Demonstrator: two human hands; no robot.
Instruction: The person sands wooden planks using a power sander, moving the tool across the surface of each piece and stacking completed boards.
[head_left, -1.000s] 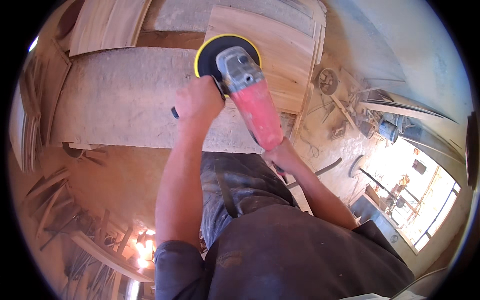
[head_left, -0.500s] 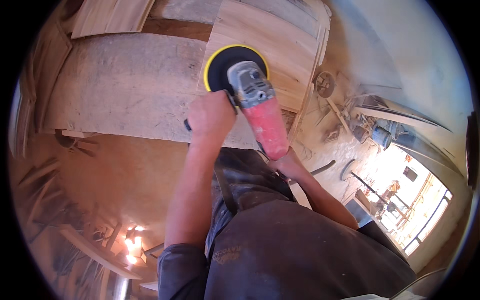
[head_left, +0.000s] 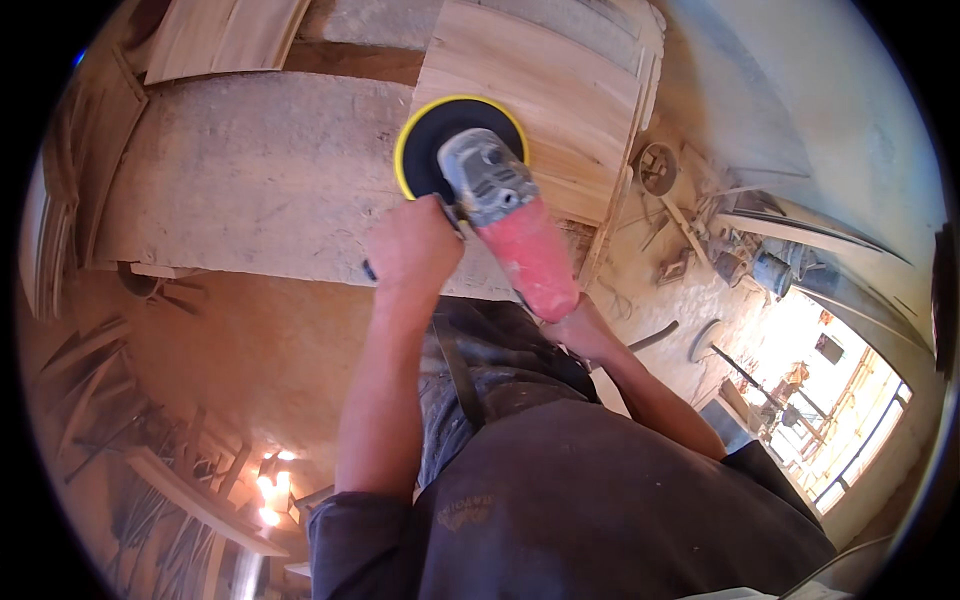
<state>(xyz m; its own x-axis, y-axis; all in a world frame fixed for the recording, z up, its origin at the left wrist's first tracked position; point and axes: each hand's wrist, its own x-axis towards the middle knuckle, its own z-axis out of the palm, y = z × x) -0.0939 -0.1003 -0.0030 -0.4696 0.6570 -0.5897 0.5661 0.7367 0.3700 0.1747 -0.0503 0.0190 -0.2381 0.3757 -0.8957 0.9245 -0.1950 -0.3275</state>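
A red and grey angle sander with a round black pad edged in yellow lies across the near part of the workbench. My left hand is closed around its side handle, whose dark end sticks out past the fist. The rear of the red body is gripped by my right hand, its fingers partly hidden beneath the tool. Under and beyond the pad is a pale wooden panel; the pad overlaps its near left corner. Whether the pad touches the wood I cannot tell.
The dusty workbench spans the view ahead of me. Another wooden panel lies at the far left, with boards leaning beside it. Scrap wood is piled lower left. A blue bucket stands near the doorway at right.
The sander's pad has shifted slightly left and toward me, over the panel's near left corner. Both hands have kept their grip and moved with it.
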